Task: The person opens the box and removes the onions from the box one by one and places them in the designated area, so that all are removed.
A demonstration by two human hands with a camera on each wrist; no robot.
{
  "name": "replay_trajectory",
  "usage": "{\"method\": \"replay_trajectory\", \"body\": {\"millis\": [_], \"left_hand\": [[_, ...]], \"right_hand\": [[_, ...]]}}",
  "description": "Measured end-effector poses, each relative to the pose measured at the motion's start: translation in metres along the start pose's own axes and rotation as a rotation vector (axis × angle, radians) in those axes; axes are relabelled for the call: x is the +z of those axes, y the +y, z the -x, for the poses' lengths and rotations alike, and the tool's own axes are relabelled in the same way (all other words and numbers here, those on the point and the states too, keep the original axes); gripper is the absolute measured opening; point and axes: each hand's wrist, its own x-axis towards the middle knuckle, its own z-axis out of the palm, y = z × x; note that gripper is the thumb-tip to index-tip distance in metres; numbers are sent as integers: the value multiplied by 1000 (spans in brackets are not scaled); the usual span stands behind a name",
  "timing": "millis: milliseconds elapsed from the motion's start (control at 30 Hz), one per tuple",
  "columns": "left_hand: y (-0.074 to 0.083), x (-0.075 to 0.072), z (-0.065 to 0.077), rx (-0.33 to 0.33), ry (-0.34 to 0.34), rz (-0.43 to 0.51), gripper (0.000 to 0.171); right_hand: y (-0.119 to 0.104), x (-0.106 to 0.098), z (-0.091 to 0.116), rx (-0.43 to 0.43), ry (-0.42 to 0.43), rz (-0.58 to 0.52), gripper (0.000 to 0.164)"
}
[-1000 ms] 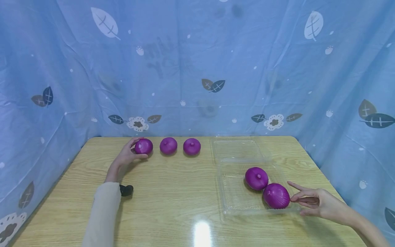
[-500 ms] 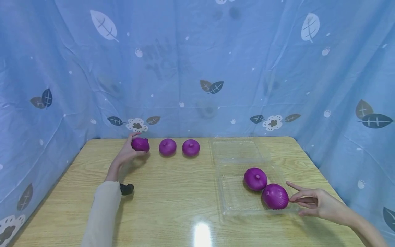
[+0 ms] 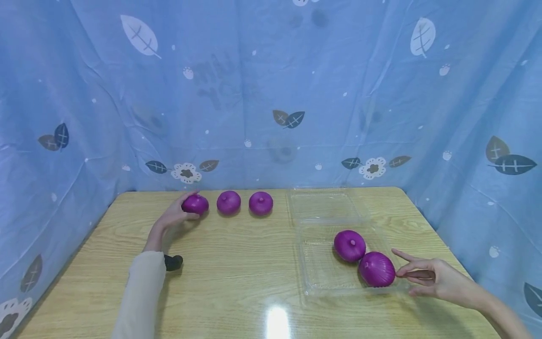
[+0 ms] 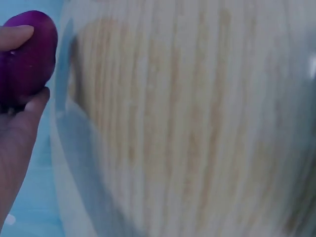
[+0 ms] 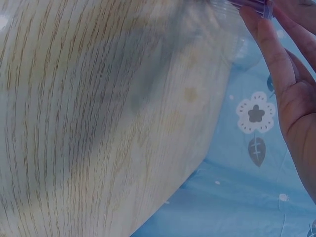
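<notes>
My left hand (image 3: 174, 214) grips a purple onion (image 3: 197, 205) at the far left of the table, thumb on the near side and fingers behind. In the left wrist view, fingers curl round this purple onion (image 4: 37, 54). To its right stand two more onions in a row, a middle onion (image 3: 228, 203) and a right-hand onion (image 3: 260, 203). A clear plastic box (image 3: 303, 259) holds two onions, a rear onion (image 3: 349, 246) and a front onion (image 3: 377, 269). My right hand (image 3: 444, 280) pinches the box's right edge, fingertips beside the front onion.
The box's clear lid (image 3: 323, 205) lies folded back behind it on the wooden table (image 3: 228, 273). A blue patterned curtain (image 3: 237, 94) surrounds the table's back and sides. A black device (image 3: 173, 262) sits at my left wrist.
My left hand raised and tilted the onion, then brought it lower with its stem upward. The right hand and the onions in the box have stayed in place.
</notes>
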Motion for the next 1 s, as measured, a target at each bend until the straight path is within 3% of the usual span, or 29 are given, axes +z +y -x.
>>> {"method": "replay_trajectory", "body": {"millis": [133, 333, 533, 767, 1000], "left_hand": [[-3, -1, 1, 2, -37, 8, 82], [-3, -3, -1, -11, -15, 31, 78], [-1, -9, 2, -40, 7, 44, 66], [-4, -16, 5, -19, -57, 56, 76], [-3, -16, 5, -43, -46, 28, 79]], "right_hand": [[0, 0, 0, 4, -1, -16, 38], [-1, -1, -1, 14, -12, -70, 38], [-1, 0, -1, 26, 0, -40, 38], [-1, -1, -1, 11, -6, -56, 38], [0, 0, 0, 18, -7, -56, 38]]}}
